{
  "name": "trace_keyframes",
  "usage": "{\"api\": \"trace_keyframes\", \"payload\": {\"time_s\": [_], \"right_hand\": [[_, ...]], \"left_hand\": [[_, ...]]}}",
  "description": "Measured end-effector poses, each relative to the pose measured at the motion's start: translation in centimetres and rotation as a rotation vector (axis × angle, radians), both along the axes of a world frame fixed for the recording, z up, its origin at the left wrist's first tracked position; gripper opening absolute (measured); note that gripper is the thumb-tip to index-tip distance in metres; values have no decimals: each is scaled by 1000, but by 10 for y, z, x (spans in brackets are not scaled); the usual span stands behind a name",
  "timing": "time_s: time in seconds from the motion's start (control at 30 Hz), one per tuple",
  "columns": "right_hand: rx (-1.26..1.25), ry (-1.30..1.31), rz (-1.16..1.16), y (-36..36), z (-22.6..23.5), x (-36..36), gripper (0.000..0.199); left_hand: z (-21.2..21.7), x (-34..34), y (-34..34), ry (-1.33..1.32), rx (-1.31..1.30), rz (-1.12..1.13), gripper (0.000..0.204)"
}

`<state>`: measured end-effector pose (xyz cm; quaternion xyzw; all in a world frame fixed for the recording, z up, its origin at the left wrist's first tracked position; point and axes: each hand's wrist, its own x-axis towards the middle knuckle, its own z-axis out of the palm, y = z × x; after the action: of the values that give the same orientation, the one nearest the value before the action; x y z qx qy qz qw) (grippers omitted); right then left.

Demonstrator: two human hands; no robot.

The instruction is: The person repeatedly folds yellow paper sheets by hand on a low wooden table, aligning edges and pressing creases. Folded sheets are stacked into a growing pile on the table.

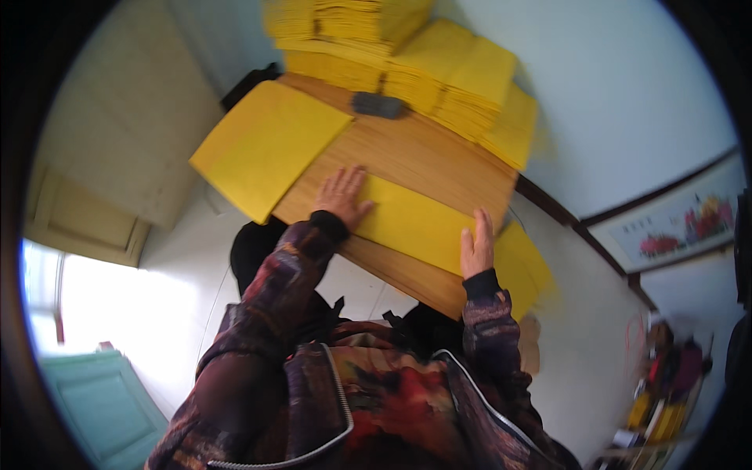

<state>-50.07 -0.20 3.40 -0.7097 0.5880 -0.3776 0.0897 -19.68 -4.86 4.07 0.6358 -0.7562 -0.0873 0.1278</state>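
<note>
A long folded strip of yellow paper or thin sheet [415, 222] lies across the near part of a wooden table [439, 160]. My left hand [342, 197] rests flat at the strip's left end, fingers stretched and a little apart. At its right end is my right hand [477, 249], turned on its side, with straight fingers and the thumb raised. Neither hand grips anything. To the left, a large flat yellow sheet or pile [270, 145] hangs over the table's edge. More yellow sheet [521, 270] shows low beside my right hand, partly hidden.
Tall stacks of folded yellow pieces [446, 66] line the table's far side against the wall. A dark grey block [377, 105] sits before them. A pale cabinet [86, 211] stands left, a framed flower picture [681, 219] at the right, and a cluttered rack [658, 415] lower right.
</note>
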Motion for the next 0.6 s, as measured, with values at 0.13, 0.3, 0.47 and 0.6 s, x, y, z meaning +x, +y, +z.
{"api": "trace_keyframes", "payload": {"time_s": [0.13,0.3,0.47,0.6], "right_hand": [[178,-685,-225,20,-5,-42,44],[309,-978,-163,38,-7,-36,44],[309,-830,-184,41,0,-31,44],[323,-615,-197,45,-7,-37,45]], "left_hand": [[-6,3,-2,36,29,-10,69],[-26,15,-6,276,-27,-74,64],[-48,18,-6,886,-107,-181,59],[-60,24,-19,1209,53,-62,57]]}}
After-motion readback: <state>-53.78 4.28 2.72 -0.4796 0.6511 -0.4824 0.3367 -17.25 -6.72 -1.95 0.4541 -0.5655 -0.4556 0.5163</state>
